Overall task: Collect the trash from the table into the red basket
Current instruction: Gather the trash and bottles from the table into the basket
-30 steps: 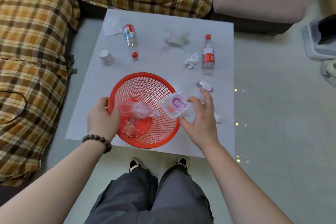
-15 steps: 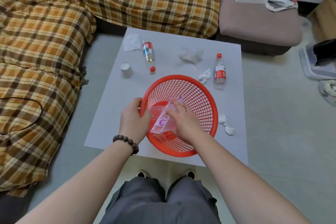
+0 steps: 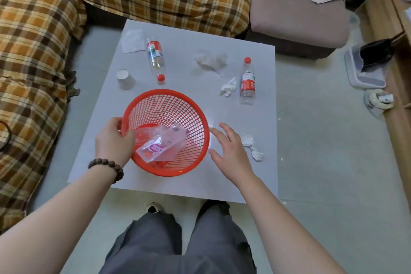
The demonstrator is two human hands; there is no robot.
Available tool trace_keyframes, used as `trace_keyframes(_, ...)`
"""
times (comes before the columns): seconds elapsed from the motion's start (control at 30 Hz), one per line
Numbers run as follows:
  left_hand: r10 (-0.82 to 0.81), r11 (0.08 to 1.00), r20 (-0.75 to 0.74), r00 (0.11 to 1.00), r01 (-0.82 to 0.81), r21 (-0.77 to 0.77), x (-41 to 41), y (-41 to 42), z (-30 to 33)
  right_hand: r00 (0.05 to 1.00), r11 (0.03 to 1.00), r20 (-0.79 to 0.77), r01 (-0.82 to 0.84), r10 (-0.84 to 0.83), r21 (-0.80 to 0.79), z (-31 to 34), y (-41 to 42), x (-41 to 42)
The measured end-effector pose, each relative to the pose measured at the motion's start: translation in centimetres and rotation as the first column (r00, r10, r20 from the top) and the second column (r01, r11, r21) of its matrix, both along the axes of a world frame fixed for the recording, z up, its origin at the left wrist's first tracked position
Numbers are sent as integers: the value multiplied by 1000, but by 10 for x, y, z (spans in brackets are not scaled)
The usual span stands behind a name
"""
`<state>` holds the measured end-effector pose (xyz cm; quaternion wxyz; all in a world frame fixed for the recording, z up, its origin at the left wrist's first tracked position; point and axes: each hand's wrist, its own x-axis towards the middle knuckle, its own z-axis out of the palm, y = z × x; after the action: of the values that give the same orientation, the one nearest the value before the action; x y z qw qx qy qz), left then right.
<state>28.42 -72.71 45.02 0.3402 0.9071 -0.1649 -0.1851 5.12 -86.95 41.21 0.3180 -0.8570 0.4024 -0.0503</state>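
Note:
The red mesh basket (image 3: 178,107) stands on the white table (image 3: 182,35), with clear plastic wrappers (image 3: 162,144) lying inside it. My left hand (image 3: 112,140) grips the basket's left rim. Just right of the basket hovers my right hand (image 3: 231,144), fingers spread and holding nothing. A crumpled white tissue (image 3: 253,148) lies on the table by its fingertips. Farther back are another tissue (image 3: 228,89), a crumpled clear wrapper (image 3: 210,61), an upright bottle (image 3: 247,81), a bottle lying down (image 3: 155,54) with its red cap (image 3: 160,77) beside it, a paper cup (image 3: 125,79) and a flat napkin (image 3: 133,41).
A plaid sofa (image 3: 33,51) wraps the left and far sides of the table. A mauve seat (image 3: 295,9) with a white box sits at the back right. A wooden unit (image 3: 398,73) and floor clutter stand at the right. My legs and shoes are at the table's near edge.
My right hand carried a clear wrapper over the basket, let it go inside and drew back to the right, now open. My left hand stayed on the basket's rim.

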Motion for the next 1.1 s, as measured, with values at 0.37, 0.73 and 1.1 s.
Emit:
trace_keyframes(0.37,184,976,107,977,-195,101,-70,-68,-36,935,955,-354,127,-26,266,-139,-133,-122)
trace_keyframes(0.73,212,964,110,971,-226,142,-74,-66,-61,914,981,-402,124,-56,146,-206,-136,-104)
trace_keyframes(1.1,310,936,101,945,-322,139,-89,-61,-39,971,944,96,186,-219,273,-124,-130,-48)
